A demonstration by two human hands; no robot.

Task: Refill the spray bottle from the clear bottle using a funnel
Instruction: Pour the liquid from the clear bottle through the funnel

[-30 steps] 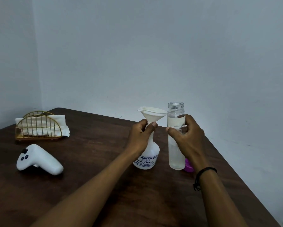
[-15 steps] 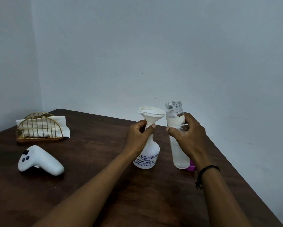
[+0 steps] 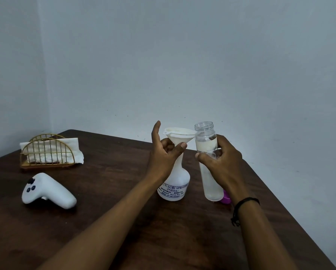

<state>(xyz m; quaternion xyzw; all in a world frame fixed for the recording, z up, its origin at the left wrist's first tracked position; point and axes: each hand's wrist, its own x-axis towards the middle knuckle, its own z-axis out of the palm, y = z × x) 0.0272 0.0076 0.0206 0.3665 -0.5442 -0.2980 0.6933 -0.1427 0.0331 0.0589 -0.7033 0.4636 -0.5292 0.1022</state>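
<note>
In the middle of the frame, a white spray bottle (image 3: 174, 184) stands on the brown table (image 3: 108, 221) with a white funnel (image 3: 179, 136) in its neck. The left hand (image 3: 163, 154) pinches the funnel stem with thumb and finger, while its other fingers point up. Just to the right, the right hand (image 3: 222, 162) is wrapped tight around the clear bottle (image 3: 209, 162), which leans a little toward the funnel. A purple cap (image 3: 226, 198) peeks out behind it. At left sit a white controller (image 3: 47, 191) and a gold napkin holder (image 3: 47, 152).
</note>
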